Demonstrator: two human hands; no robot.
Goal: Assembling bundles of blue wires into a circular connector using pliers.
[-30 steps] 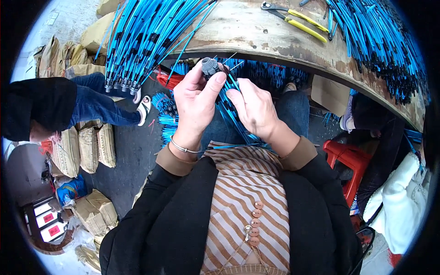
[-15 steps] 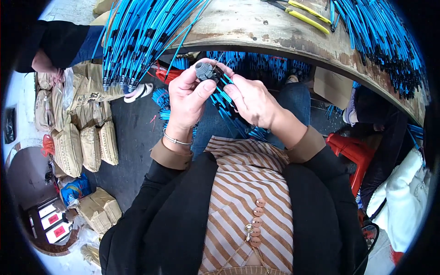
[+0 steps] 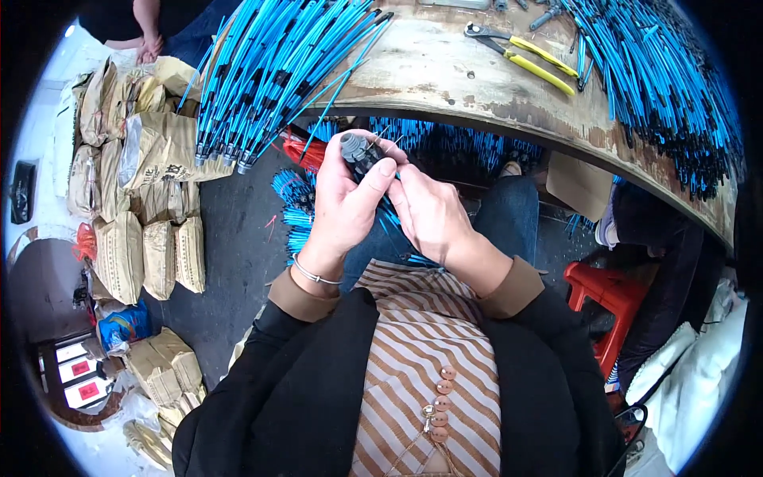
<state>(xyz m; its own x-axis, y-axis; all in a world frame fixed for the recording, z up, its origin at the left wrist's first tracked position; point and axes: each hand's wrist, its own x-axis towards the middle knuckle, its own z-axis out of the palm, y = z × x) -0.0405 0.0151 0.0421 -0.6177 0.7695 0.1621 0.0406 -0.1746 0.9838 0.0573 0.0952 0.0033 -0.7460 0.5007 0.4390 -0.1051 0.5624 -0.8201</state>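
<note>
Just below the table's front edge, my left hand [image 3: 346,195] is wrapped round a bundle of blue cables with dark grey and black round connector ends [image 3: 355,149]. The connector ends stick up between its thumb and fingers. Close against it, my right hand [image 3: 435,213] has its fingers closed at the same bundle, with the fingertips near the left thumb. Thin cable tips poke out above the hands. Most of the blue length is covered by the right hand, and just what the right fingertips pinch is hidden.
On the worn wooden table [image 3: 421,67] lie yellow-handled pliers [image 3: 532,62] and large heaps of blue cables [image 3: 270,79] left and right. More cables hang underneath. Paper sacks [image 3: 119,258] stand at left, a red stool [image 3: 604,298] at right. Other people sit nearby.
The view has shifted, showing more of the table and the whole pliers. My right hand has turned and closed in over the bundle, covering blue cables that showed below it before.
</note>
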